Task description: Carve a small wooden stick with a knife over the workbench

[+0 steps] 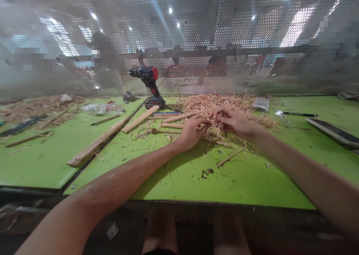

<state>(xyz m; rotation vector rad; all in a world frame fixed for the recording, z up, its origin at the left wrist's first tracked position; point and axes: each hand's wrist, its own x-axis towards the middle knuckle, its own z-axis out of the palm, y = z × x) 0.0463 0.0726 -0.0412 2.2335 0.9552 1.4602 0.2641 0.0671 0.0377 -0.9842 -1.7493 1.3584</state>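
Wood shavings [238, 102] lie beyond the left hand [193, 131] and right hand [235, 122]. Both curl; whether clamped on anything, I cannot tell.

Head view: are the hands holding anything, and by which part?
Cannot tell: the left hand and right hand are close together by the wood shavings; anything pinched is too small to see.

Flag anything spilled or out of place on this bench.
Pale, curly wood shavings lie loose on the bright green tabletop, uncontained; left of the black-and-red drill, a clear plastic bottle lies on its side, not upright.
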